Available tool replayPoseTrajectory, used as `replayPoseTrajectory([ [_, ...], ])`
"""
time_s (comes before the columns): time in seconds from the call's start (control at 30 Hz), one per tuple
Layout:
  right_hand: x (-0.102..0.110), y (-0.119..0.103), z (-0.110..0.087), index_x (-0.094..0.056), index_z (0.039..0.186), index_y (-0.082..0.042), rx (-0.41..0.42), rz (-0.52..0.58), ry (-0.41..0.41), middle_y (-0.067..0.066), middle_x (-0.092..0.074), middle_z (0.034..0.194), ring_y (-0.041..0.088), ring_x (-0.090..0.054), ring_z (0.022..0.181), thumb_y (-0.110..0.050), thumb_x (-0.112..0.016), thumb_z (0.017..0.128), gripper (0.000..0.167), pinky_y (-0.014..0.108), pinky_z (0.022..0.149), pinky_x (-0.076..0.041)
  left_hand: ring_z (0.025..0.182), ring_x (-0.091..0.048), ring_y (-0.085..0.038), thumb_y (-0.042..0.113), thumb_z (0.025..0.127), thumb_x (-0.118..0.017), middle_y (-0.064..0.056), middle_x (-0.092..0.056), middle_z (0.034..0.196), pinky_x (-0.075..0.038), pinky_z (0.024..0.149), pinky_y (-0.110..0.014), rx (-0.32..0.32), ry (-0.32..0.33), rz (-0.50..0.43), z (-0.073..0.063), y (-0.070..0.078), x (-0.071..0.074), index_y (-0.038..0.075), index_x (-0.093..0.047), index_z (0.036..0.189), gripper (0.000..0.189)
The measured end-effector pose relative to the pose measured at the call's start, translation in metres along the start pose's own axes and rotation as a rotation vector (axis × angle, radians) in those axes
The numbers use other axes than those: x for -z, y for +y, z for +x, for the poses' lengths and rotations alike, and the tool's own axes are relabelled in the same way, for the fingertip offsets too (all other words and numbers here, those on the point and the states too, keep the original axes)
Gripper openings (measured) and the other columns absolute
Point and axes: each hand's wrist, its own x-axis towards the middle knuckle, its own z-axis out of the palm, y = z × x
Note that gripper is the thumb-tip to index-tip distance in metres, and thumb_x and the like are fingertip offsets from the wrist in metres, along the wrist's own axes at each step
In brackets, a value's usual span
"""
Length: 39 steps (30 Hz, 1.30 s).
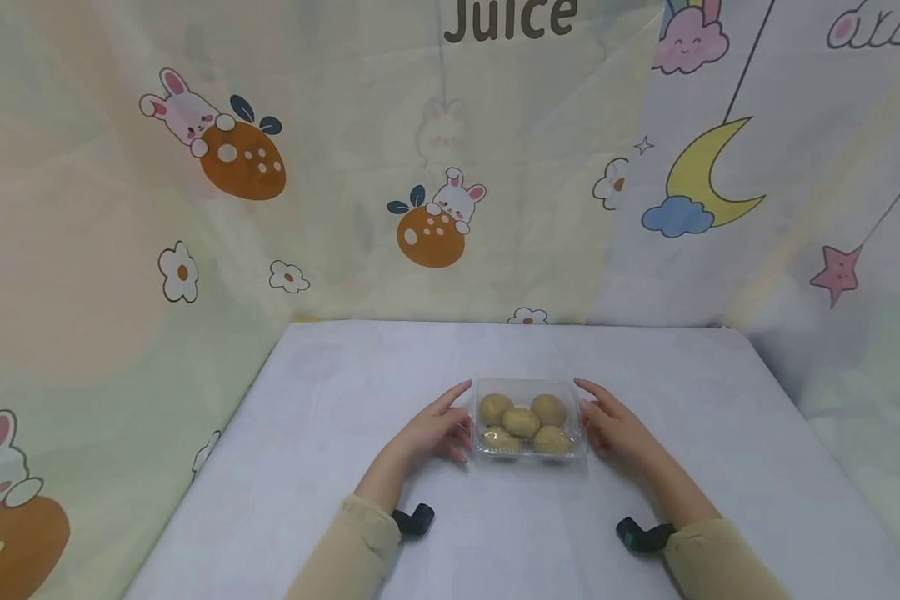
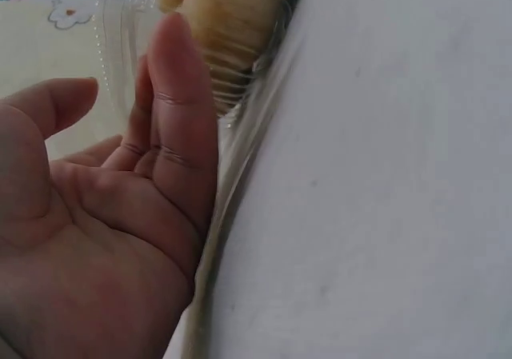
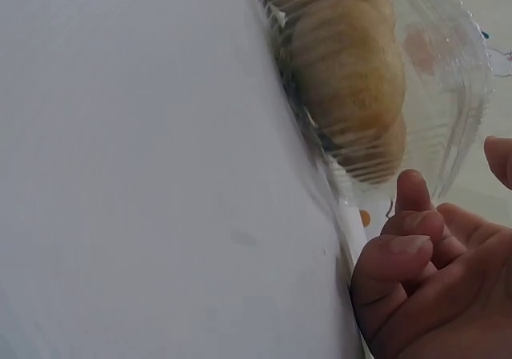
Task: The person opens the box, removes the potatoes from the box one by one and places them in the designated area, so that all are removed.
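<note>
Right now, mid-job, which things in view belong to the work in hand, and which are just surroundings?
Likely part of the job:
- clear plastic container
- five round tan items inside it
- left hand and right hand, at its two sides

Likely just surroundings:
- white tabletop
- cartoon-printed backdrop
- black wrist devices

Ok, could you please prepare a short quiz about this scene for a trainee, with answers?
1. How many roundish yellow-brown items lie in the clear rectangular plastic box?
2. True or false: the box stands between the bare left hand and the bare right hand.
3. Black wrist-worn devices show on the person's: (a) left side only; (b) right side only; (c) both sides.
Key: 1. five; 2. true; 3. c.
</note>
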Motion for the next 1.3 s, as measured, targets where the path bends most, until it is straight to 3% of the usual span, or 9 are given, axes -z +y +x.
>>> replayPoseTrajectory([
  [0.17,-0.009,-0.001,0.001,-0.024,0.156,-0.02,-0.032,0.122,-0.017,0.001,-0.045,0.07,0.012,-0.042,0.052,-0.034,-0.046,0.105,0.058,0.027,0.046,-0.043,0.075,-0.066,-0.02,0.016,0.096,-0.058,-0.006,-0.063,0.087,-0.059,0.062,-0.041,0.001,-0.041,-0.044,0.002,-0.008,-0.001,0.042,-0.023,0.155,0.073],
  [0.37,-0.013,0.0,-0.001,-0.021,0.157,-0.02,-0.019,0.208,-0.012,-0.004,-0.043,0.07,0.009,-0.038,0.051,-0.029,-0.05,0.104,0.061,0.024,0.045,-0.038,0.07,-0.061,-0.015,0.01,0.094,-0.06,-0.002,-0.059,0.088,-0.057,0.062,-0.036,-0.009,-0.086,-0.056,-0.001,-0.009,-0.001,0.039,-0.017,0.157,0.082],
  [0.77,-0.015,0.001,-0.003,-0.023,0.157,-0.024,-0.008,0.213,0.011,-0.005,-0.041,0.068,0.008,-0.036,0.051,-0.027,-0.051,0.104,0.061,0.024,0.045,-0.037,0.076,-0.059,-0.014,0.002,0.093,-0.058,-0.001,-0.056,0.098,-0.056,0.069,-0.034,-0.019,-0.163,-0.04,-0.006,-0.006,0.001,0.035,-0.014,0.158,0.085],
  [0.9,-0.017,0.003,-0.004,-0.024,0.157,-0.023,0.023,0.174,0.02,-0.003,-0.042,0.072,0.007,-0.036,0.051,-0.025,-0.05,0.104,0.059,0.025,0.044,-0.036,0.077,-0.058,-0.013,0.004,0.093,-0.06,-0.002,-0.055,0.1,-0.056,0.071,-0.033,-0.023,-0.171,-0.017,-0.009,-0.002,0.001,0.033,-0.011,0.159,0.087],
  [1.0,-0.019,0.004,-0.004,-0.025,0.157,-0.022,0.05,0.087,0.036,-0.001,-0.044,0.078,0.007,-0.037,0.052,-0.027,-0.051,0.104,0.059,0.026,0.044,-0.037,0.077,-0.058,-0.013,0.004,0.092,-0.061,-0.002,-0.054,0.1,-0.056,0.072,-0.033,-0.028,-0.18,-0.012,-0.01,-0.001,0.0,0.03,-0.009,0.16,0.089],
  [1.13,-0.023,0.002,-0.005,-0.027,0.156,-0.022,0.073,-0.045,0.086,0.002,-0.046,0.082,0.009,-0.041,0.055,-0.032,-0.053,0.103,0.06,0.027,0.048,-0.04,0.077,-0.057,-0.012,0.002,0.092,-0.061,-0.001,-0.054,0.101,-0.056,0.072,-0.032,-0.033,-0.194,-0.004,-0.01,0.0,0.001,0.029,-0.007,0.16,0.09],
  [1.3,-0.027,0.0,-0.007,-0.03,0.156,-0.021,0.08,-0.108,0.139,0.003,-0.045,0.083,0.011,-0.043,0.06,-0.032,-0.053,0.103,0.059,0.027,0.053,-0.042,0.076,-0.056,-0.012,0.003,0.092,-0.061,-0.002,-0.053,0.102,-0.055,0.072,-0.031,-0.045,-0.212,0.006,-0.009,-0.001,0.002,0.028,-0.006,0.16,0.091],
])
